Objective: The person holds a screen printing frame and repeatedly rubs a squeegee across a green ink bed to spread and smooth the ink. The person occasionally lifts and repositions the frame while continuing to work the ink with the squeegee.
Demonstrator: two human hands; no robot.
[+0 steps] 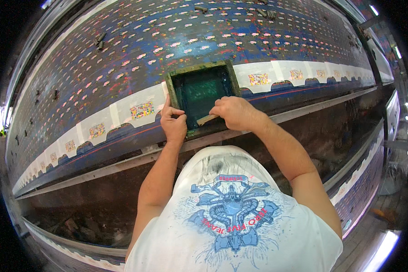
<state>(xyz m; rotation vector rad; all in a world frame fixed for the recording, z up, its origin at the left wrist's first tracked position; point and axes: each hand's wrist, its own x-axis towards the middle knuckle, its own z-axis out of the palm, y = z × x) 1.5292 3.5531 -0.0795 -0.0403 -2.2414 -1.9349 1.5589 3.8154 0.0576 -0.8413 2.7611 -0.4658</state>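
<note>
A screen-printing frame with a stained wooden rim and dark green mesh lies over the row of white fabric pieces on the long table. My left hand grips the frame's left rail near its lower left corner, index finger along the outer side, thumb bent over the inside. Inside the frame's near right part, my right hand is closed around a squeegee with a pale wooden edge. The squeegee slants at the near end of the mesh; its blade cannot be made out. Dark ink coats the inner edges.
White pieces with multicoloured dotted prints run along the table edge on both sides. The dark tabletop bears rows of small printed marks and paint spots. Small dark lumps lie farther back. A ledge borders the near side; another table stands at right.
</note>
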